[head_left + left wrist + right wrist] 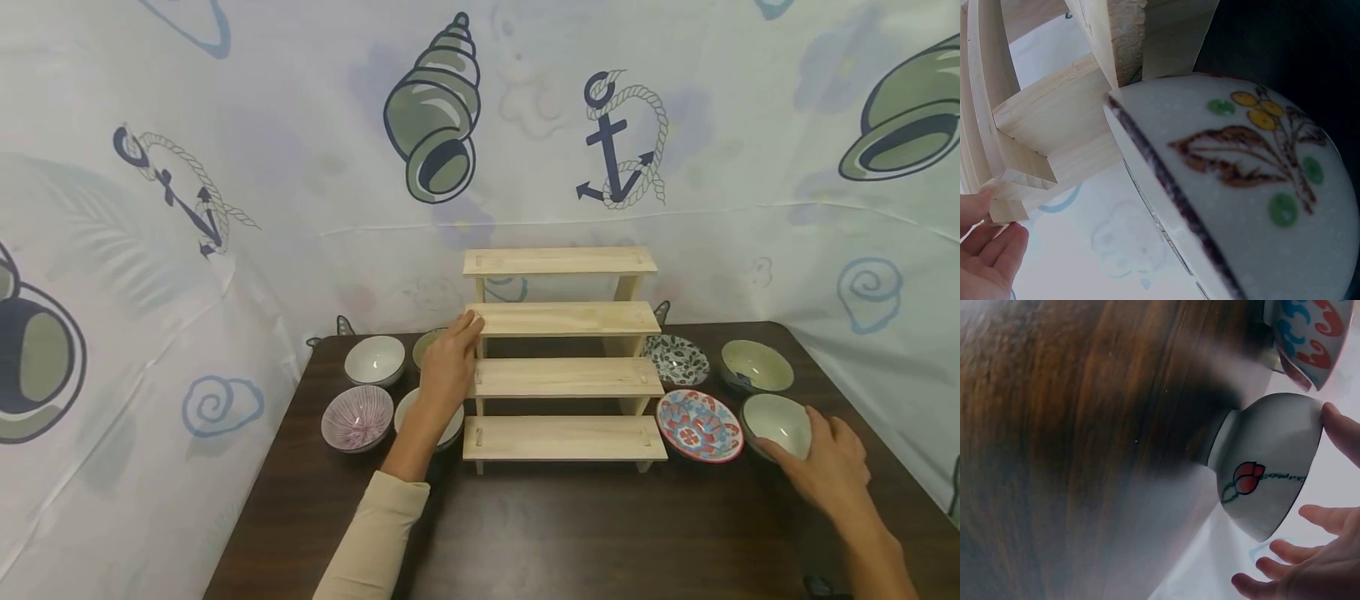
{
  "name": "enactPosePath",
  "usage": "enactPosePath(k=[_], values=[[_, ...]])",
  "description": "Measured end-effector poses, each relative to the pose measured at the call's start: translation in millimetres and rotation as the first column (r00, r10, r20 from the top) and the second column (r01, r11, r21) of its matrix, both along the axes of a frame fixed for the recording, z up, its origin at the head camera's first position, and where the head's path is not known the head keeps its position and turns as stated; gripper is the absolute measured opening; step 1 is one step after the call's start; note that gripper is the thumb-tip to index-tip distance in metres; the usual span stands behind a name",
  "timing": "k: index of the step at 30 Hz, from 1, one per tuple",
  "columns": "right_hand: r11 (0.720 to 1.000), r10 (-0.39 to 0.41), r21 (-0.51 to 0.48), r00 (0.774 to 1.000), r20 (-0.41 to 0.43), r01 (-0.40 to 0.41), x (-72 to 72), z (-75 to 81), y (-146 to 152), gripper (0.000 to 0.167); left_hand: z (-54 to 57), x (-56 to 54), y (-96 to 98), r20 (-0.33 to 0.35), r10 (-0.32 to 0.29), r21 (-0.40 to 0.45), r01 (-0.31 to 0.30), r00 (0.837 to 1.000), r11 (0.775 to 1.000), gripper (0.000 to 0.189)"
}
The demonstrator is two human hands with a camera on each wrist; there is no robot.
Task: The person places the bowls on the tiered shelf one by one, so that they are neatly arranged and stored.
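A stepped wooden rack (566,377) with several pale shelves stands at the middle of the table. My left hand (447,360) pinches the left end of one of its upper shelves; in the left wrist view, thumb and fingers lie on either side of that wooden end. Below that forearm is a white bowl (1229,169) with painted leaves and yellow berries, partly hidden in the head view. On the right, my right hand (828,458) is at a white bowl (780,423) with a red flower outside. Its thumb is at the rim, and its spread fingers stand apart from the bowl.
Left of the rack sit a pink-striped bowl (357,418), a white bowl (375,361) and a partly hidden greenish bowl (424,343). To its right are a red-and-blue patterned bowl (700,426), a black-and-white one (677,360) and a green bowl (757,365). Printed cloth hangs behind.
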State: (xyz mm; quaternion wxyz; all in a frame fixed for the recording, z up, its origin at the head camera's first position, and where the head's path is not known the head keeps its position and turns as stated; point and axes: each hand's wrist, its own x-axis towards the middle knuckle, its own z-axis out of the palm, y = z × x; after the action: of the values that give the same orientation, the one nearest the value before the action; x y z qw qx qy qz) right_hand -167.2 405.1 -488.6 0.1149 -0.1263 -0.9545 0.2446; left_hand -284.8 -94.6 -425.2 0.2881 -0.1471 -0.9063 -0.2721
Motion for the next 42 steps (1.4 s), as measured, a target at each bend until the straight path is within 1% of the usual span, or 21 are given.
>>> enactPosePath(k=[5, 10, 15, 21, 24, 29, 36, 42], values=[[1.0, 0.001, -0.013, 1.0, 0.015, -0.001, -4.2, -3.9, 4.5, 0.093, 0.6, 0.1, 1.5, 0.017, 0.005, 0.001, -0.005, 1.0, 1.0, 0.031], [0.998, 0.061, -0.033, 0.998, -0.018, -0.062, -8.4, -15.1, 12.9, 0.096, -0.7, 0.2, 2.4, 0.021, 0.01, 0.0, -0.01, 1.0, 1.0, 0.031], [0.992, 0.117, -0.04, 0.993, -0.022, -0.118, -14.0, -24.7, 20.8, 0.102, -1.7, 1.8, 2.5, 0.001, 0.01, -0.002, -0.01, 1.0, 1.0, 0.03], [0.986, 0.142, -0.078, 0.989, -0.033, -0.144, -19.7, -30.4, 23.9, 0.104, -3.3, 2.2, 2.8, -0.025, 0.0, 0.008, 0.0, 1.0, 1.0, 0.029], [0.985, 0.136, -0.104, 0.99, -0.044, -0.14, -21.0, -32.4, 24.2, 0.104, -3.5, 1.7, 3.2, -0.019, -0.001, 0.011, 0.001, 1.0, 1.0, 0.03], [0.984, 0.105, -0.141, 0.994, -0.033, -0.109, -22.1, -32.1, 24.1, 0.104, -2.8, 1.5, 4.5, -0.009, -0.004, 0.02, 0.004, 1.0, 1.0, 0.03], [0.98, 0.059, -0.186, 0.998, -0.028, -0.064, -16.9, -33.6, 24.8, 0.105, -2.7, 3.0, 6.4, -0.008, 0.001, 0.011, -0.001, 1.0, 1.0, 0.03], [0.98, 0.027, -0.197, 0.999, -0.024, -0.031, -15.7, -23.5, 25.2, 0.11, -1.6, 1.1, 6.6, -0.019, 0.009, 0.018, -0.009, 1.0, 1.0, 0.03]])
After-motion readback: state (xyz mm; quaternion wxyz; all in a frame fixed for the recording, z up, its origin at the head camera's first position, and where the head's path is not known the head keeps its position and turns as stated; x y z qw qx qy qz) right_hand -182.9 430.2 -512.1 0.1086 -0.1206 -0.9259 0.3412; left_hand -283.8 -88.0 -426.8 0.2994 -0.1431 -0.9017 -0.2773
